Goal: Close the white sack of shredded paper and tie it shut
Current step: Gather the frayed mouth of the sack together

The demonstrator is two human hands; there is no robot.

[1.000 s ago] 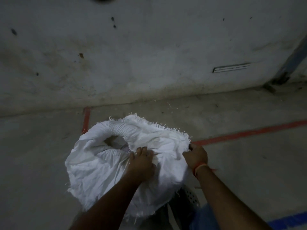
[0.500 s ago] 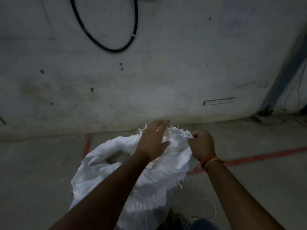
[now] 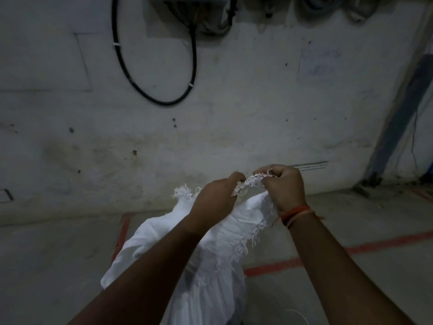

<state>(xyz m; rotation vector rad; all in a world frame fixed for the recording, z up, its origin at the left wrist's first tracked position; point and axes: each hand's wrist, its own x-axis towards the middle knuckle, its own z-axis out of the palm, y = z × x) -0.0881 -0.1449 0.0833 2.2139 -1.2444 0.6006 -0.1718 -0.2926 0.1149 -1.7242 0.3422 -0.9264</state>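
The white sack (image 3: pixel 210 266) stands on the floor (image 3: pixel 46 266), its frayed mouth lifted. The left hand (image 3: pixel 214 198) and right hand (image 3: pixel 282 187) both pinch the rim, bunching it. Gathering is underway; no tie or knot shows yet.

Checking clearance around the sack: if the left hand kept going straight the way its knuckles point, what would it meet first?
The left hand, gripping the white sack at its frayed rim, points up and right at the right hand, so it would probably meet that hand's fingers first. Depth is unclear.
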